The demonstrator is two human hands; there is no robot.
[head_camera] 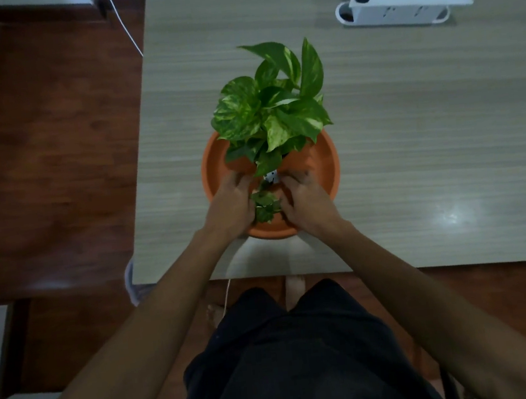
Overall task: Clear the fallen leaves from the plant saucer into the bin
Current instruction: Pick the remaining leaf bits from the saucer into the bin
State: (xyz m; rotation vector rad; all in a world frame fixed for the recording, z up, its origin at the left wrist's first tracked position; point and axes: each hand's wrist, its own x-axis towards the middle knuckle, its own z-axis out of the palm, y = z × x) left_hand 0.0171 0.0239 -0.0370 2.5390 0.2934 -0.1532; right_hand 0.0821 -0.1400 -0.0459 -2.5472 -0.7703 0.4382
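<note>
At six o'clock of the saucer (326,162), my left hand (231,203) and right hand (304,199) cup fallen leaves (264,205) between curled fingers.

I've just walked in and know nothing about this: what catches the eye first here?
The variegated green pothos plant stands out, rising from a terracotta saucer near the table's front edge. Just below it, the left hand and right hand close in around a small heap of fallen leaves in the saucer. A white power strip sits far right.

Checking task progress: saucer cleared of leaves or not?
Not cleared. Loose leaves still lie in the saucer near its front rim, between the left hand and right hand.
</note>
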